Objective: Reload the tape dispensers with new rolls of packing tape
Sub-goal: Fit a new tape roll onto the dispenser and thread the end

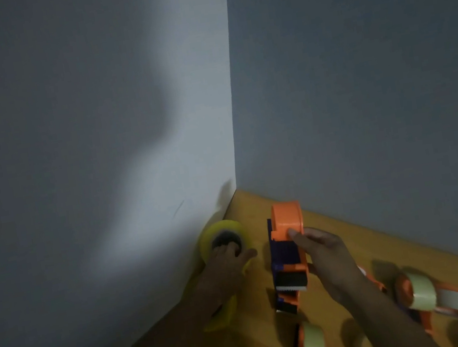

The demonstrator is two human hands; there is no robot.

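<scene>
An orange and blue tape dispenser (287, 257) stands on the wooden table (333, 234) near the wall corner, its orange wheel bare of tape. My right hand (321, 251) grips its right side, fingers on the orange wheel. To its left a yellowish tape roll (212, 236) stands on edge against the wall; my left hand (227, 263) holds it with fingers in the dark core. A second yellow roll (223, 315) lies under my left forearm, partly hidden.
Two more orange dispensers carry pale tape rolls: one at the bottom middle (309, 346), one at the right (433, 297). Grey walls close the table on the left and at the back.
</scene>
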